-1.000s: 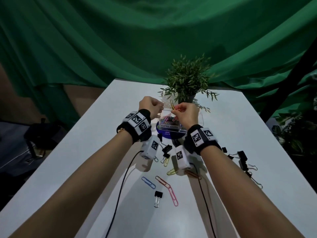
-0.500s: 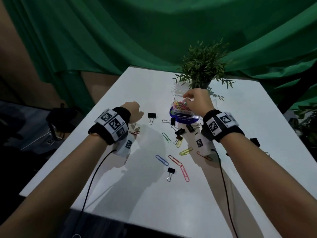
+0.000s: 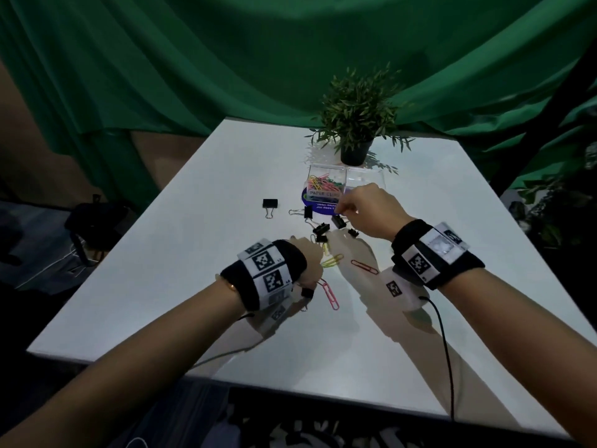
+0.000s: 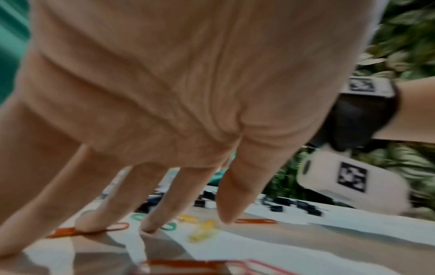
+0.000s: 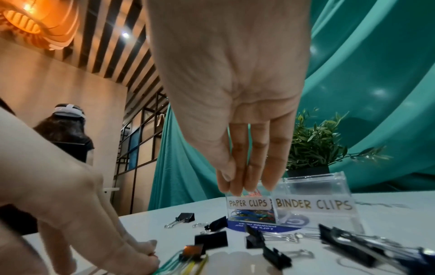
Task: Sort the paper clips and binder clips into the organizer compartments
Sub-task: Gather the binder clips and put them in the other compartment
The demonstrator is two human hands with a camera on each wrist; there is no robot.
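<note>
Clear organizer: left compartment holds colourful paper clips. Left hand spread on surface; right hand fingers together, holding nothing.

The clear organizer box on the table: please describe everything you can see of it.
The organizer is a clear, plastic-looking box with two open-topped compartments side by side, standing upright on a blue round mat before the potted plant. The compartment labelled PAPER CLIPS holds a heap of coloured paper clips; the one labelled BINDER CLIPS looks empty of clips. The right hand hovers at its front; whether they touch cannot be told.
</note>
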